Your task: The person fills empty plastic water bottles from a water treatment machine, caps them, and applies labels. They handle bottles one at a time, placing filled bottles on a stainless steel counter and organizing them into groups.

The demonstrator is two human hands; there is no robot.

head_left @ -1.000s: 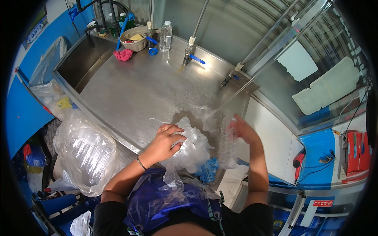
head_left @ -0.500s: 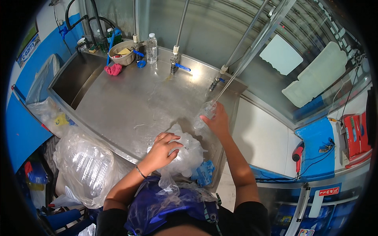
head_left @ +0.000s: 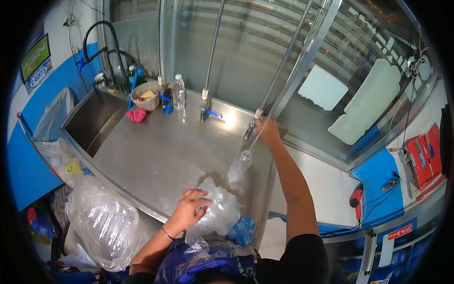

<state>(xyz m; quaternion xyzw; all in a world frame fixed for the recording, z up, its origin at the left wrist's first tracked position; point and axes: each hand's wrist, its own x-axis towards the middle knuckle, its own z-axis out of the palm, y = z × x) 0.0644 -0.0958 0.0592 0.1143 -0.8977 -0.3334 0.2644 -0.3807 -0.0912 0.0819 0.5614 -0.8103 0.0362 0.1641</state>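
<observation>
At the right back of the steel counter (head_left: 156, 156), my right hand (head_left: 269, 132) grips the small handle of a tap valve (head_left: 248, 130); the fingers cover most of the handle. Below it a clear plastic bottle (head_left: 240, 165) leans on the counter, with a thin metal tube (head_left: 262, 124) running down to its mouth. My left hand (head_left: 190, 208) lies over a crumpled clear plastic bag (head_left: 220, 210) near the front edge, fingers curved and apart. Whether anything is under its palm is hidden. A crumpled blue wrapper (head_left: 242, 230) lies beside the bag.
A capped clear bottle (head_left: 178, 92) stands at the back, beside a bowl (head_left: 145, 105) with sponges and a pink cloth (head_left: 136, 115). Another valve with a blue lever (head_left: 213, 114) is mid-back. A sink basin (head_left: 94, 120) is at left. A large bag of clear bottles (head_left: 106, 222) hangs front left.
My right hand has let go of the clear bottle and moved up and back to the tap valve. The bottle stays under the tube. My left hand remains on the plastic bag.
</observation>
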